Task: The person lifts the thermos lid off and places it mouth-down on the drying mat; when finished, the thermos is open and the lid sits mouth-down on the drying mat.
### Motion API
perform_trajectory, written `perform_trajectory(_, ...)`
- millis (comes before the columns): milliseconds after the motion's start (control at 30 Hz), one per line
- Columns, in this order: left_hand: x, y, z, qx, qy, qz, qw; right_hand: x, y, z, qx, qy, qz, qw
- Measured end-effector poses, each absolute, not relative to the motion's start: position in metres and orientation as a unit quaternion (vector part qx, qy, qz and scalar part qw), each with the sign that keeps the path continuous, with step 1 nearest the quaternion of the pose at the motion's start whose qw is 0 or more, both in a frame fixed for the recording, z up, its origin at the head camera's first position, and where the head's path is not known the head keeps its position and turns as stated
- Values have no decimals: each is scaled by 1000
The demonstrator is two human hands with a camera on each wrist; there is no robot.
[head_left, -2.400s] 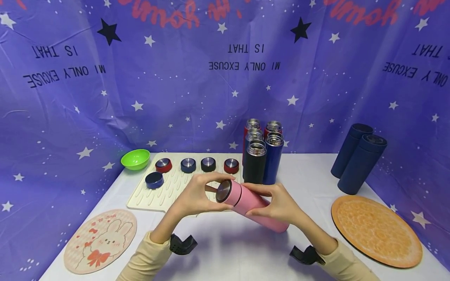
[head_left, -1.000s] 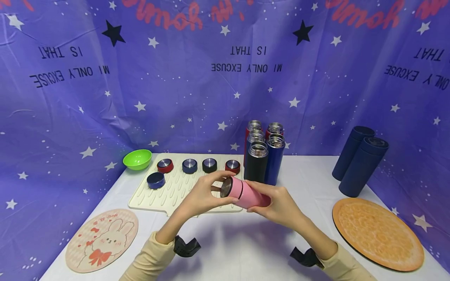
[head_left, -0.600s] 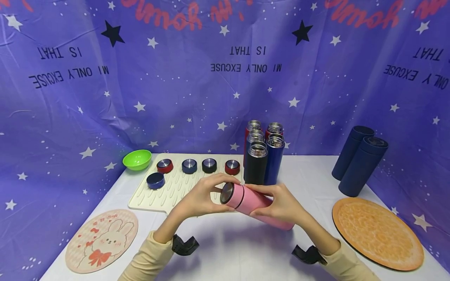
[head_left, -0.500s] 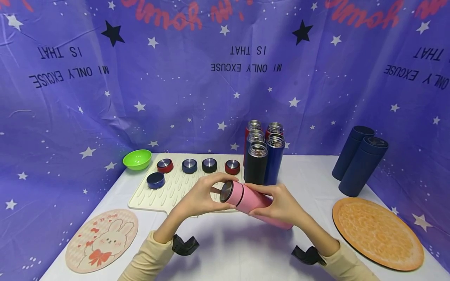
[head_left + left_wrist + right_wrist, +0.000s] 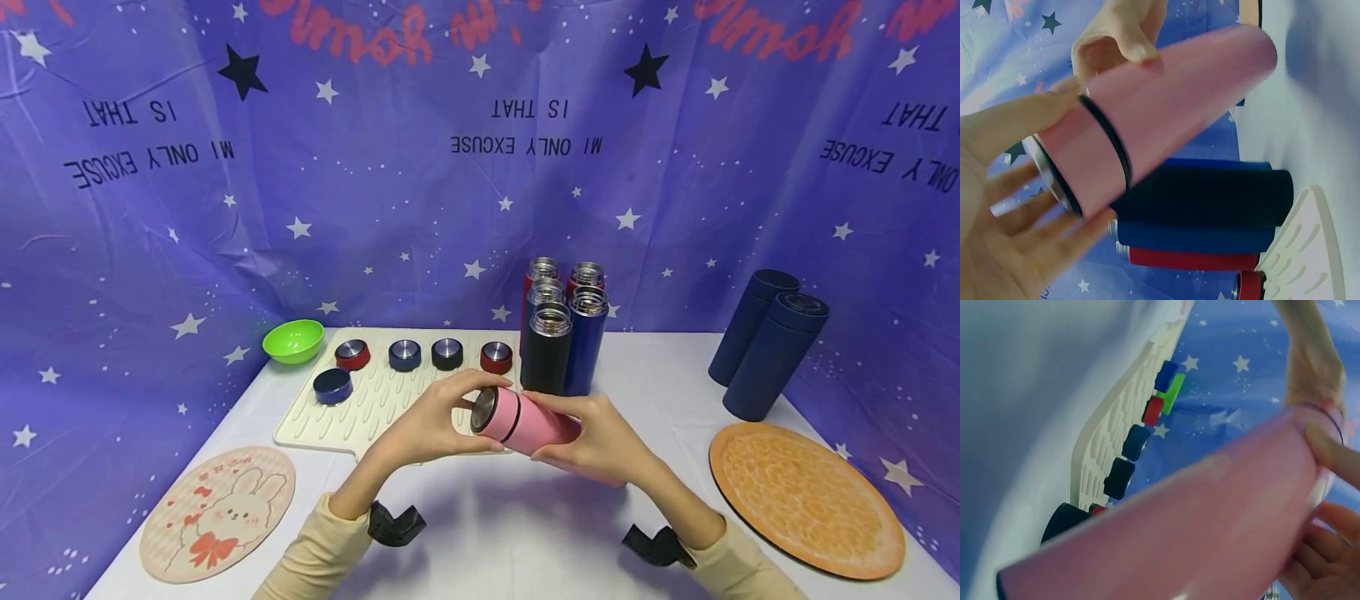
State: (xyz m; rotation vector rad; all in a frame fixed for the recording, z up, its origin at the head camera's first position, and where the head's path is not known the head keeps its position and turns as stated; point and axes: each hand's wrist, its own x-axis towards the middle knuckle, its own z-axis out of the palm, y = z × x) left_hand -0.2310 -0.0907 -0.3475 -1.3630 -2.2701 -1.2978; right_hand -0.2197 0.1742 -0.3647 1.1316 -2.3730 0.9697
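Observation:
Both hands hold a pink thermos tilted above the front of the table, its capped end toward the left. My left hand pinches the lid between thumb and fingers; a dark ring marks where lid meets body. My right hand grips the body, thumb below and fingers over the top. In the left wrist view the thermos body runs up to the right, and the lid's steel top faces the left palm. The right wrist view has the pink body across its lower part.
Several lidless thermoses, a black one in front, stand behind the hands. Several loose lids, one blue, lie on a cream drying mat. Around them are a green bowl, two navy thermoses, a bunny placemat and an orange round mat.
The thermos swung nearly end-on about a second ago, then back lengthwise, and now tips slightly again. Both hands stay on it, a little right of where they were at first.

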Motion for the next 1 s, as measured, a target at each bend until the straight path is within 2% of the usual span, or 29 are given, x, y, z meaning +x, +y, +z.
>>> perform_trajectory(133, -224, -90, -337, -501, -740, -437, 102, -223, 180, -362, 402, -829, 374, 111)
perform_trajectory(233, -216, -90, -327, -504, -736, -441, 105, -224, 181, -361, 402, -826, 381, 100)
perform_trajectory(400, -209, -87, -323, -429, -765, -470, 98, -222, 176, -364, 402, -833, 340, 168)
perform_trajectory(500, -220, -87, -337, -376, -786, -484, 83, -218, 171, -365, 399, -836, 312, 209)
perform_trajectory(600, -232, -89, -351, -375, -793, -475, 77, -217, 170, -366, 400, -837, 302, 221)
perform_trajectory(833, -236, -92, -352, -476, -761, -431, 94, -222, 178, -365, 393, -844, 331, 156)
perform_trajectory(1000, -227, -92, -340, -503, -745, -427, 95, -226, 182, -364, 401, -833, 363, 115)
